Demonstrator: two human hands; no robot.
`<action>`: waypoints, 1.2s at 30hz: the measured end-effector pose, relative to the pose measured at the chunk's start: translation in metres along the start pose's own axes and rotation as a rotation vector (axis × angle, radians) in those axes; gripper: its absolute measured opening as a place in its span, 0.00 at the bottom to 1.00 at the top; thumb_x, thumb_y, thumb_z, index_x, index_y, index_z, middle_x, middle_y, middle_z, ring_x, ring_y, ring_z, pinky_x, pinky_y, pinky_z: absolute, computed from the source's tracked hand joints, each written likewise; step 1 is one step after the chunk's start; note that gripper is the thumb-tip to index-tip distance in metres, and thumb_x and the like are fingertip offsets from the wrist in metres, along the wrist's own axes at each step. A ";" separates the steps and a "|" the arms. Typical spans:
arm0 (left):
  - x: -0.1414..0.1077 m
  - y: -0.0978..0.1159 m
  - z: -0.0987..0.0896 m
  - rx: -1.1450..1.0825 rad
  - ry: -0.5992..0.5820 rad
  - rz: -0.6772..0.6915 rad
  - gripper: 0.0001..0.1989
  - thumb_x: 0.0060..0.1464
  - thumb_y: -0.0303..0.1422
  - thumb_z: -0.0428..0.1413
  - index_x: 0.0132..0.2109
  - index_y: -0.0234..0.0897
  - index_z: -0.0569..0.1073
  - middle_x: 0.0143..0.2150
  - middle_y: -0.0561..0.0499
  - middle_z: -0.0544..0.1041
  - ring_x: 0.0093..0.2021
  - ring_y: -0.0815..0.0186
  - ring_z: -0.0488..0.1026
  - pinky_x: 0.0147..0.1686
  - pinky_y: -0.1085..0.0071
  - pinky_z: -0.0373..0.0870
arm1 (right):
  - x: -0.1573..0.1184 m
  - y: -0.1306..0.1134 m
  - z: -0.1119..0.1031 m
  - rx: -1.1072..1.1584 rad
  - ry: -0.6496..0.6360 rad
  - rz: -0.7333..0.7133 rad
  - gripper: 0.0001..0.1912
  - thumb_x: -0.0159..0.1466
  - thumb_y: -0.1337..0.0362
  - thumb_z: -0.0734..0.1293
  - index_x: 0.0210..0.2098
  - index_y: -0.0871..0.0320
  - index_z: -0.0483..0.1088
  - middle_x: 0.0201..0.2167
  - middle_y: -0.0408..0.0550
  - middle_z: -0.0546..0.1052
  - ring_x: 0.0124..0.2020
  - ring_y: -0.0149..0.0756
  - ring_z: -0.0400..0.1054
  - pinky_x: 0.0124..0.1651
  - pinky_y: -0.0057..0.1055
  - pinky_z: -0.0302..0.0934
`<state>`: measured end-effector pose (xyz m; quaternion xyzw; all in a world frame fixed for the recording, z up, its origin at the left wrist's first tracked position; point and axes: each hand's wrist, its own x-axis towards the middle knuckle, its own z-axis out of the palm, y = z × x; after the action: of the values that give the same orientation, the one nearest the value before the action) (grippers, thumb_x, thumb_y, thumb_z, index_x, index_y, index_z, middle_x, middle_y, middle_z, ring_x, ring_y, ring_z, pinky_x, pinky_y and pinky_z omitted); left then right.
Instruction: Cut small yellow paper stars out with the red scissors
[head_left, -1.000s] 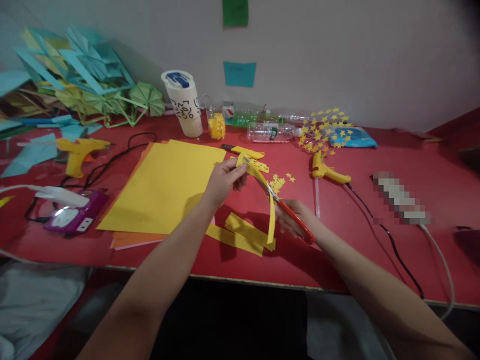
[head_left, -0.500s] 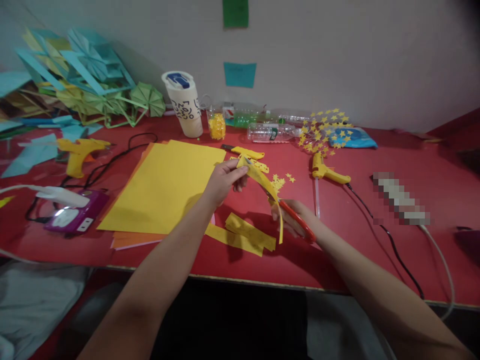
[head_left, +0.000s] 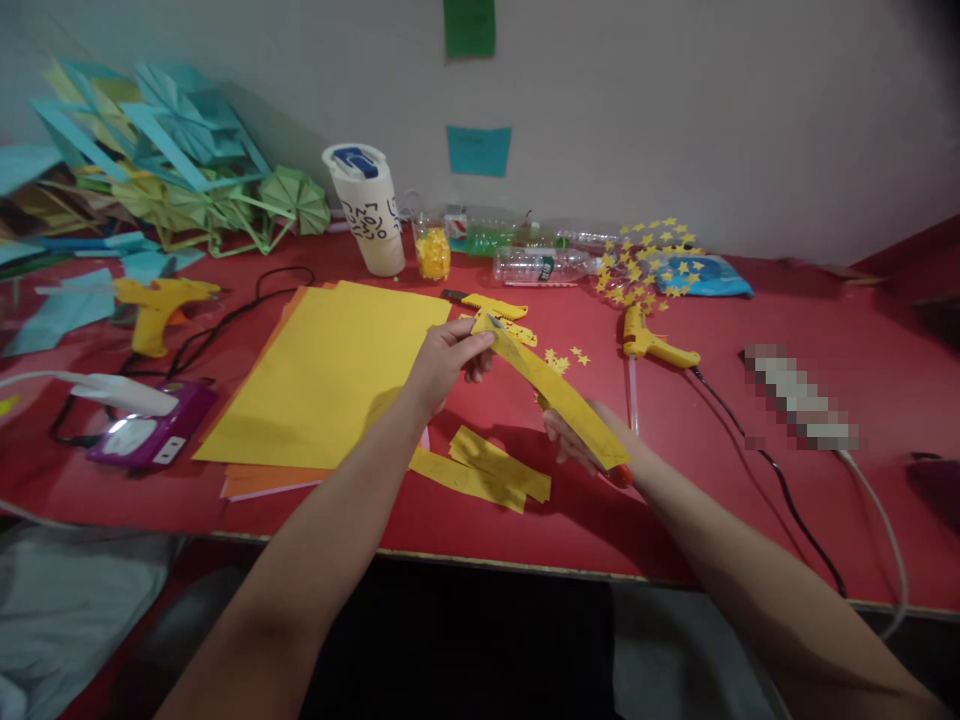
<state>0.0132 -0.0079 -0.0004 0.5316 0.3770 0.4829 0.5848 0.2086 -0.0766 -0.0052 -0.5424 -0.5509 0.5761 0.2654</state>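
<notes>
My left hand pinches one end of a long yellow paper strip between thumb and fingers. The strip slants down to the right, passing over my right hand. That hand grips red-handled scissors; most of the handle is covered by the strip, and the blade tip shows by my left thumb. Below the hands, cut yellow strips overlap on the red table. Small yellow paper stars lie just beyond the held strip, near a yellow utility knife.
Yellow paper sheets lie stacked at left over orange ones. A glue gun and purple power socket are farther left, another glue gun at right. Behind stand a white tumbler, a cup of stars and plastic bottles.
The strip's free end has swung right and straightened, now covering most of the scissors' red handle. Both hands stay in nearly the same place.
</notes>
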 end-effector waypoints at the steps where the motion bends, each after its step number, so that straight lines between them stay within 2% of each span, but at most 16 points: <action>1: 0.000 0.000 0.000 -0.004 0.003 -0.002 0.08 0.47 0.32 0.56 0.23 0.34 0.69 0.16 0.57 0.69 0.15 0.78 0.63 0.16 0.79 0.59 | 0.000 -0.001 0.000 -0.002 0.000 -0.001 0.22 0.49 0.47 0.70 0.20 0.57 0.61 0.10 0.34 0.60 0.12 0.25 0.58 0.20 0.25 0.63; 11: -0.001 0.005 0.004 -0.034 0.084 -0.002 0.08 0.43 0.33 0.59 0.22 0.34 0.70 0.17 0.56 0.69 0.17 0.77 0.64 0.19 0.77 0.61 | 0.003 0.004 0.000 -0.040 0.028 -0.018 0.23 0.49 0.44 0.69 0.21 0.57 0.62 0.17 0.42 0.66 0.13 0.28 0.60 0.11 0.25 0.53; 16: 0.000 0.004 0.003 -0.063 0.075 0.001 0.07 0.42 0.33 0.59 0.24 0.35 0.70 0.18 0.57 0.69 0.20 0.77 0.65 0.22 0.77 0.62 | 0.004 0.005 -0.003 -0.083 0.016 -0.038 0.21 0.51 0.46 0.67 0.20 0.57 0.62 0.15 0.41 0.64 0.14 0.28 0.60 0.14 0.26 0.55; 20: 0.001 0.002 0.001 -0.118 0.050 0.004 0.07 0.43 0.33 0.58 0.25 0.35 0.69 0.19 0.57 0.69 0.20 0.77 0.65 0.23 0.77 0.63 | 0.001 0.000 -0.004 -0.200 0.057 -0.075 0.19 0.51 0.49 0.67 0.19 0.58 0.62 0.16 0.41 0.66 0.17 0.30 0.62 0.19 0.27 0.55; 24: 0.000 0.005 0.003 -0.215 0.059 -0.038 0.08 0.41 0.31 0.57 0.25 0.35 0.64 0.21 0.57 0.70 0.22 0.76 0.67 0.25 0.77 0.65 | -0.002 -0.003 -0.002 -0.168 0.078 -0.048 0.21 0.53 0.46 0.67 0.20 0.56 0.60 0.10 0.35 0.59 0.11 0.25 0.55 0.18 0.26 0.57; 26: -0.001 0.007 0.004 -0.243 0.056 -0.063 0.07 0.40 0.30 0.56 0.26 0.35 0.63 0.21 0.57 0.70 0.22 0.75 0.67 0.25 0.76 0.66 | -0.003 -0.003 0.000 -0.153 0.084 -0.034 0.23 0.53 0.45 0.68 0.20 0.56 0.59 0.10 0.34 0.59 0.10 0.24 0.54 0.17 0.25 0.56; 31: -0.002 0.011 0.006 -0.244 0.059 -0.066 0.05 0.43 0.29 0.52 0.31 0.37 0.63 0.19 0.58 0.69 0.20 0.74 0.68 0.25 0.74 0.68 | -0.003 -0.005 0.000 -0.164 0.086 -0.028 0.25 0.51 0.42 0.68 0.20 0.57 0.61 0.12 0.37 0.64 0.09 0.22 0.54 0.11 0.22 0.48; 36: -0.001 0.009 0.005 -0.145 0.089 -0.026 0.02 0.47 0.29 0.52 0.29 0.36 0.65 0.16 0.58 0.66 0.16 0.77 0.62 0.20 0.78 0.62 | -0.001 -0.002 -0.001 -0.144 0.082 -0.026 0.25 0.50 0.41 0.68 0.21 0.57 0.62 0.11 0.36 0.62 0.09 0.23 0.55 0.12 0.23 0.51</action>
<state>0.0161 -0.0103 0.0092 0.4608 0.3735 0.5245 0.6108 0.2090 -0.0773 -0.0030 -0.5759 -0.5865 0.5090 0.2556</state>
